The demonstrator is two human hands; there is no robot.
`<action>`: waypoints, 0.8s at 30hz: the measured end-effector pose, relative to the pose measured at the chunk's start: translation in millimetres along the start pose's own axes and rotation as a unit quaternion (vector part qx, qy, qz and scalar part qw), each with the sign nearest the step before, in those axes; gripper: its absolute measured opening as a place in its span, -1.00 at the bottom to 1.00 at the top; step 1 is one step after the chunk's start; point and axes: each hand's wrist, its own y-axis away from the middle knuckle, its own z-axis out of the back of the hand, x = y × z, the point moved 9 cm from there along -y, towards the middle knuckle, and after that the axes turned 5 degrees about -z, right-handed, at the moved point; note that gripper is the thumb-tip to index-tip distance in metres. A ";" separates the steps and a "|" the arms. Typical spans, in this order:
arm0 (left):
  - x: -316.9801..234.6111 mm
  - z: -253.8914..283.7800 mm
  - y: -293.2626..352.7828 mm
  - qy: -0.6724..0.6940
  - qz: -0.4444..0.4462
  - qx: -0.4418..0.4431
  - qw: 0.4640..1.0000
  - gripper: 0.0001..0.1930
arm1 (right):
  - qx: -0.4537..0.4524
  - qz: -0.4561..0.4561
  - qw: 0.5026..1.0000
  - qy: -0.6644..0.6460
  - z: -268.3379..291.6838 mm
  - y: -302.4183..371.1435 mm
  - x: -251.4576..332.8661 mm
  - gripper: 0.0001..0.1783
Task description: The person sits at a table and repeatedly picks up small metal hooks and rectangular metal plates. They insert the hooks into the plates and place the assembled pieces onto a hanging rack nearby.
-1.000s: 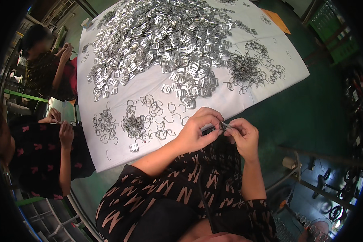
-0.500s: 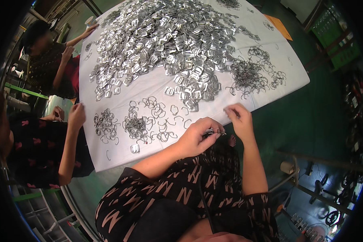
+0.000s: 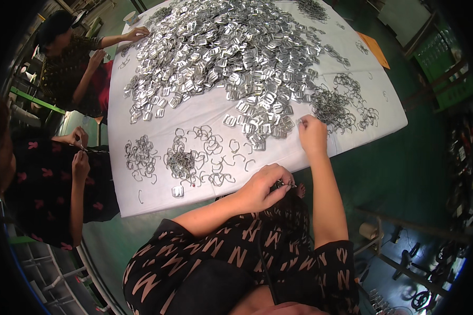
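My left hand [image 3: 265, 190] is closed near the table's front edge, above my lap. Small pieces of metal that look like buckles show between its thumb and fingers. My right hand [image 3: 313, 135] reaches over the table with its fingers pinched together; whatever is at the fingertips is too small to make out. It is beside a tangled heap of bent wire hooks [image 3: 328, 107] and close to the large pile of silver metal buckles [image 3: 220, 52]. A single buckle [image 3: 177, 191] lies apart near the front left edge.
More wire hooks [image 3: 181, 164] lie on the white-covered table [image 3: 194, 107] before me. Two co-workers sit along the left side; the farther one's hand [image 3: 137, 34] touches the big pile. A cup [image 3: 131, 19] stands at the far left corner, an orange sheet [image 3: 374, 50] at the right edge.
My right hand has moved forward from near my left hand to beside the right-hand heap of hooks, its fingers closing. The nearer co-worker's hands have come together.
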 end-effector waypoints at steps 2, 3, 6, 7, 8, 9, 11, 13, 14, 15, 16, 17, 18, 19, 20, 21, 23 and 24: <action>5.1 1.6 0.6 0.000 0.013 -0.019 1.000 -0.88 | 0.077 -0.082 0.943 -0.313 3.7 19.8 -9.6 -0.80; 6.7 1.9 -0.6 0.001 0.016 -0.030 0.999 -0.88 | 0.110 -0.123 0.874 -0.456 6.5 34.4 -10.8 -0.84; 9.7 0.2 -4.6 -0.014 0.031 -0.048 0.998 -0.87 | 0.120 -0.109 0.851 -0.499 31.4 80.3 3.9 -0.91; 10.5 -0.6 -6.6 -0.022 0.036 -0.051 0.998 -0.86 | 0.115 -0.096 0.848 -0.507 33.8 90.4 4.0 -0.90; 8.9 -0.6 -7.9 -0.030 0.038 -0.057 0.997 -0.86 | 0.111 -0.084 0.845 -0.516 36.6 100.3 5.1 -0.90; 7.4 -0.4 -8.8 -0.039 0.040 -0.064 0.996 -0.86 | 0.107 -0.072 0.841 -0.525 39.2 108.6 5.8 -0.89; 7.3 -0.4 -7.0 -0.060 0.051 -0.079 0.994 -0.85 | 0.094 -0.056 0.855 -0.506 44.2 119.5 7.4 -0.89; 9.7 -1.0 -2.6 -0.082 0.071 -0.099 0.989 -0.84 | 0.070 -0.049 0.864 -0.496 50.1 127.1 11.7 -0.90; 7.0 -2.0 -2.7 -0.087 0.061 -0.102 0.989 -0.84 | 0.041 -0.017 0.879 -0.475 55.2 129.6 11.7 -0.90; 6.6 -2.4 -2.3 -0.099 0.054 -0.106 0.988 -0.83 | 0.031 -0.014 0.883 -0.469 56.1 132.0 10.9 -0.90; 6.8 -2.3 -1.7 -0.110 0.048 -0.112 0.986 -0.83 | 0.023 -0.012 0.886 -0.462 58.5 134.5 11.7 -0.90; 6.6 -3.8 -1.6 -0.110 0.038 -0.112 0.987 -0.82 | 0.014 -0.011 0.890 -0.455 61.5 137.4 14.3 -0.91; 9.3 -6.4 -1.7 -0.111 0.027 -0.111 0.987 -0.82 | 0.000 -0.007 0.887 -0.462 63.5 138.8 17.1 -0.91; 10.7 -6.9 -0.5 -0.111 0.017 -0.111 0.987 -0.81 | 0.003 0.002 0.887 -0.462 63.8 140.0 19.1 -0.92; 16.7 -10.2 0.1 -0.106 0.046 -0.083 0.990 -0.78 | 0.005 -0.002 0.883 -0.469 63.4 141.0 17.2 -0.92; 12.4 -4.2 1.7 -0.120 0.030 -0.089 0.988 -0.75 | 0.006 -0.007 0.879 -0.476 62.8 141.4 14.9 -0.92; 2.9 10.9 1.4 -0.146 -0.003 -0.095 0.985 -0.70 | -0.002 -0.016 0.885 -0.465 65.6 141.1 5.7 -0.91; 2.6 26.6 5.2 -0.215 0.013 -0.108 0.971 -0.58 | -0.008 -0.022 0.888 -0.459 67.5 140.8 -0.3 -0.90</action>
